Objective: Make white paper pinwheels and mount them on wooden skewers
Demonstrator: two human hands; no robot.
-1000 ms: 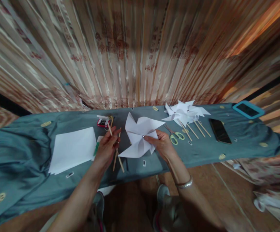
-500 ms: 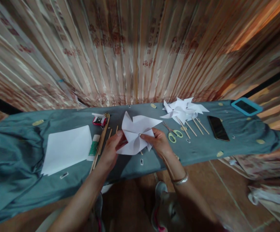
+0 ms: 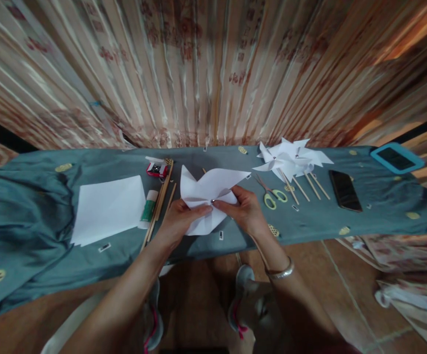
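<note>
A white paper pinwheel [image 3: 216, 183] is held between my two hands above the cloth-covered table, a small shiny pin at its centre. My left hand [image 3: 179, 217] grips it from the left, thumb pressed on the paper near the centre. From the right, my right hand [image 3: 245, 210] grips it with the thumb at the pin; the fingers of both hands are partly hidden behind the paper. The tip of a wooden stick shows behind the pinwheel's upper edge. Just right of my right hand lie green-handled scissors [image 3: 271, 195].
Left of my hands are wooden sticks [image 3: 166, 189], a glue stick [image 3: 149, 210], a red box of pins [image 3: 157, 168] and white paper sheets [image 3: 108, 209]. To the right lie several finished pinwheels [image 3: 293, 156], a phone [image 3: 345, 191] and a blue-framed tablet [image 3: 397, 157]. A curtain [image 3: 206, 73] hangs behind.
My left thumb has moved from the pinwheel's left edge in to its centre, beside the pin. The pinwheel has tilted slightly. The view has shifted, so the table items appear further right and mostly higher.
</note>
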